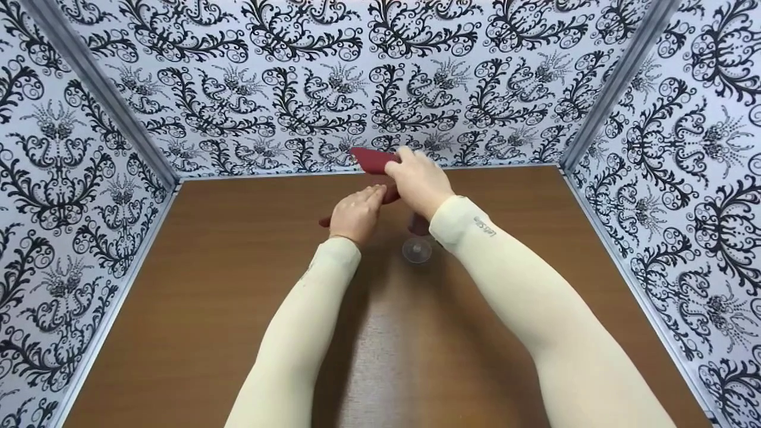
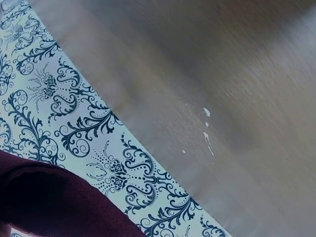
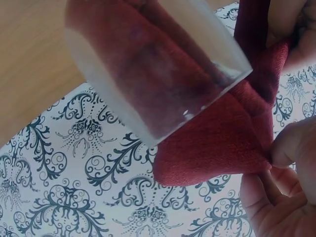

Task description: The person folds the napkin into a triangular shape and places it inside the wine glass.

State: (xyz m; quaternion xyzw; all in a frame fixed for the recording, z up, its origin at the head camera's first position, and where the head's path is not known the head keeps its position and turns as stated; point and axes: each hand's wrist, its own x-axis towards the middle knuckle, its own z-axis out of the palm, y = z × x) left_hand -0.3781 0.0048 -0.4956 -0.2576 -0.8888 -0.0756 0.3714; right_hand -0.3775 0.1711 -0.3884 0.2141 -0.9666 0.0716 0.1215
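A dark red cloth (image 1: 373, 160) is held up near the back of the table between both hands. My right hand (image 1: 419, 178) pinches its edge between thumb and fingers, as the right wrist view shows. Lower and to the left, my left hand (image 1: 357, 215) grips another part of the cloth, and a red end pokes out beyond it. A clear stemmed glass stands under my right wrist, its round foot (image 1: 417, 250) on the table. In the right wrist view its bowl (image 3: 116, 94) overlaps the cloth, and red shows through it. A dark fold of cloth (image 2: 64, 202) fills the left wrist view's lower corner.
The brown wooden table (image 1: 238, 285) is bounded at the back and sides by white panels (image 1: 309, 89) with black scrollwork. Grey metal posts (image 1: 618, 83) mark the corners. Small pale marks (image 2: 207, 112) show on the tabletop.
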